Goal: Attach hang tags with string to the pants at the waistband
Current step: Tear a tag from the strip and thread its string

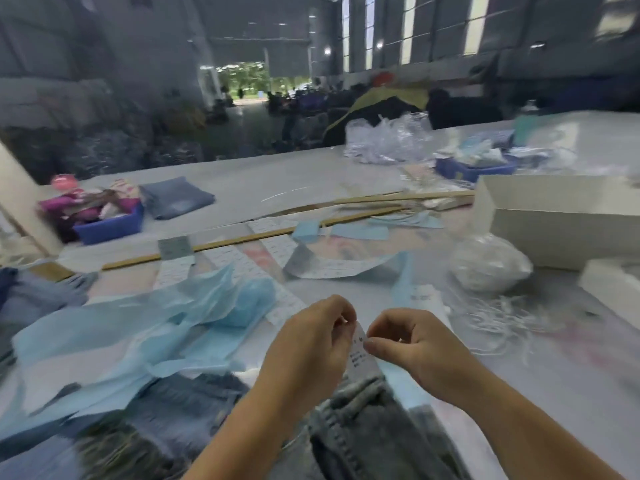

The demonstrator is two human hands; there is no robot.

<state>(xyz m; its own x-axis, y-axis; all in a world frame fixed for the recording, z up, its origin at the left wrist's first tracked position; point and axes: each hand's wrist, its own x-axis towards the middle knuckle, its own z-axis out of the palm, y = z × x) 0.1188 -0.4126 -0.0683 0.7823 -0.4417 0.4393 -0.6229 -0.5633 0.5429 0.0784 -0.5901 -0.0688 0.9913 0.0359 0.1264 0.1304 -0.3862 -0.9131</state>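
1. My left hand [313,344] has its fingers curled in on the upper edge of a white hang tag [362,355], pinching it from the left.
2. My right hand [412,344] pinches the same tag from the right, thumb and forefinger narrow on its edge.
3. The tag stands tilted between both hands, printed side up, just above the waistband of the grey denim pants [367,431] lying at the near edge of the table [554,358].
4. I cannot tell whether a string is on the tag; the frame is blurred there.
5. A loose heap of white strings [498,320] lies to the right, near a clear plastic bag [488,263].
6. Light blue tissue sheets [138,327] spread to my left, partly over more jeans [180,403].
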